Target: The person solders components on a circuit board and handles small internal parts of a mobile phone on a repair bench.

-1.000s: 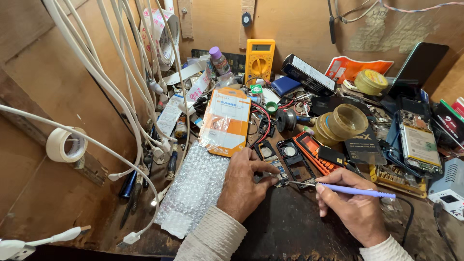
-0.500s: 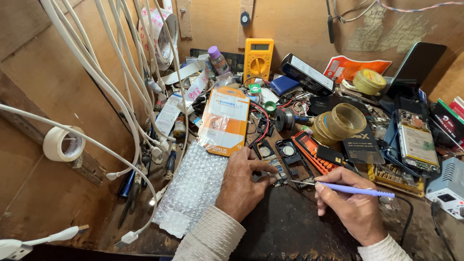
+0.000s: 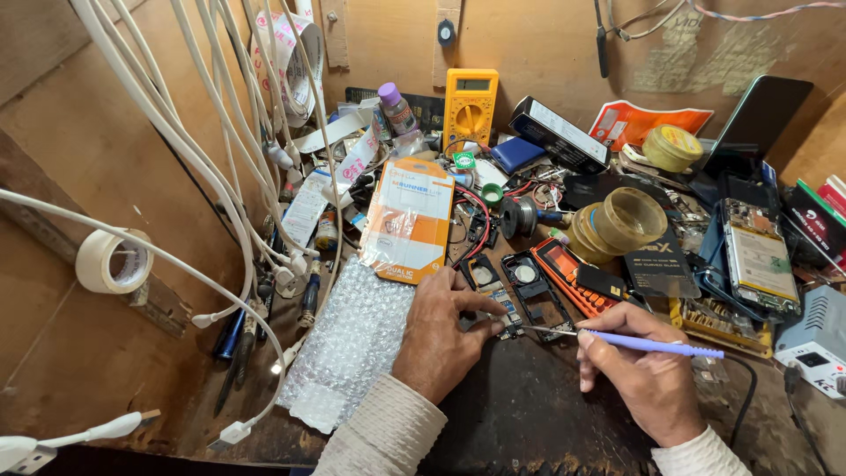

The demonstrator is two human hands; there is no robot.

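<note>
My left hand (image 3: pixel 438 339) is pressed down on the dark bench, thumb and forefinger closed on a small circuit board (image 3: pixel 506 316) that lies flat just in front of my knuckles. My right hand (image 3: pixel 641 381) is curled in a pen grip round a slim lilac-handled tool (image 3: pixel 648 345), and its thin metal tip reaches left to the board's near edge (whether it actually touches there, I cannot tell, the point is too fine). The board sits between my hands, just below an opened black phone frame (image 3: pixel 533 295) and beside a sheet of bubble wrap (image 3: pixel 357 344).

I judge this to be the probing or prying step: the board is pinned and the tip is being brought to one spot on it. The next move calls for a firm left pinch so the board cannot skate, and a light, well-aimed push from the right, since a slip could scrape the parts beside the tip.
</note>
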